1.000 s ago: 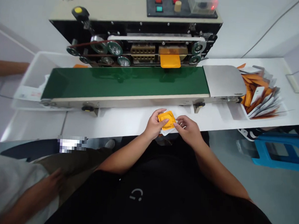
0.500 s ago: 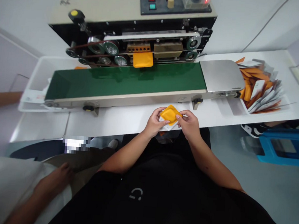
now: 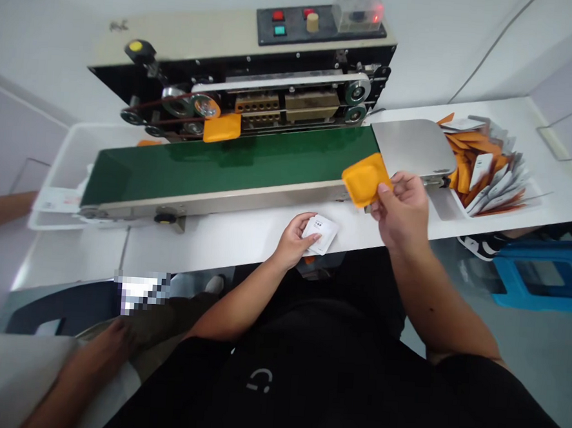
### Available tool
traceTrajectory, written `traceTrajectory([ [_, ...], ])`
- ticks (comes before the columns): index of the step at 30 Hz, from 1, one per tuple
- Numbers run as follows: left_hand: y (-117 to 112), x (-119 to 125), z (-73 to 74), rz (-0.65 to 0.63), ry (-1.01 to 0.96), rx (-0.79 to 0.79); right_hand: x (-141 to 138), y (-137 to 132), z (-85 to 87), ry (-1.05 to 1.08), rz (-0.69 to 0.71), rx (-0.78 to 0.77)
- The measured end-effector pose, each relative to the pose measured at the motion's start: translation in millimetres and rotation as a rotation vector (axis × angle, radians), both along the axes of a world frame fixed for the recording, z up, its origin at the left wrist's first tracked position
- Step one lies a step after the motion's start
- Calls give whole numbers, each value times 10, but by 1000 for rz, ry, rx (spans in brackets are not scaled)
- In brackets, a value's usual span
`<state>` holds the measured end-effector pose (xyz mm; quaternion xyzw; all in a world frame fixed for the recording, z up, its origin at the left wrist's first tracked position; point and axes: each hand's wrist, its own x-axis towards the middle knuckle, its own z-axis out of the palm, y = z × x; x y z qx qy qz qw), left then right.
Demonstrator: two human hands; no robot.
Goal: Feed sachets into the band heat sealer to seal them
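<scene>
My right hand (image 3: 402, 211) pinches an orange sachet (image 3: 364, 180) by its right edge. It is held up in front of the right end of the green conveyor belt (image 3: 250, 166). Lower and to the left, my left hand (image 3: 294, 241) grips white sachets (image 3: 322, 234), with the thumb on top; how many lie in the stack I cannot tell. Another orange sachet (image 3: 222, 128) sticks out of the band sealing machine (image 3: 180, 46), over the belt's back edge, near the metal rollers.
A white bin (image 3: 533, 202) at the right holds many orange and white sachets. At the left stands a white tray (image 3: 51, 167). A co-worker's hand (image 3: 108, 345) is at lower left, another arm (image 3: 5, 213) above it. A blue stool (image 3: 544, 275) stands on the floor.
My right hand has lifted the orange sachet off the white ones and carried it up and right. The sachet in the machine has travelled left. My left hand stays about where it was.
</scene>
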<state>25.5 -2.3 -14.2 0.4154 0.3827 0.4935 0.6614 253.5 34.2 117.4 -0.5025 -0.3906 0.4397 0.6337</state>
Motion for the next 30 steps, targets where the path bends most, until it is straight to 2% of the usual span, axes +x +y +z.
traceTrajectory([
  [3, 3, -1, -9, 16, -17, -16, 163, 424, 235, 41, -62, 60],
  [6, 12, -2, -30, 30, -22, -20, 286, 849, 389, 20, -133, -10],
  [9, 18, -5, -34, 31, -34, -20, 347, 1163, 469, -67, -175, -92],
  [12, 17, -6, -15, 27, -66, -34, 364, 1353, 480, -118, -187, -139],
  [18, 16, 5, 8, 38, -104, -66, 313, 1538, 413, -65, -161, -154],
  [23, 17, 7, -4, 40, -87, -58, 98, 1536, 429, -139, -204, -180],
  [27, 11, 0, -15, 24, -77, -45, -57, 1524, 455, -171, -111, -187],
  [30, 8, -4, -29, 20, -66, -29, -66, 1513, 431, -295, -40, -153],
])
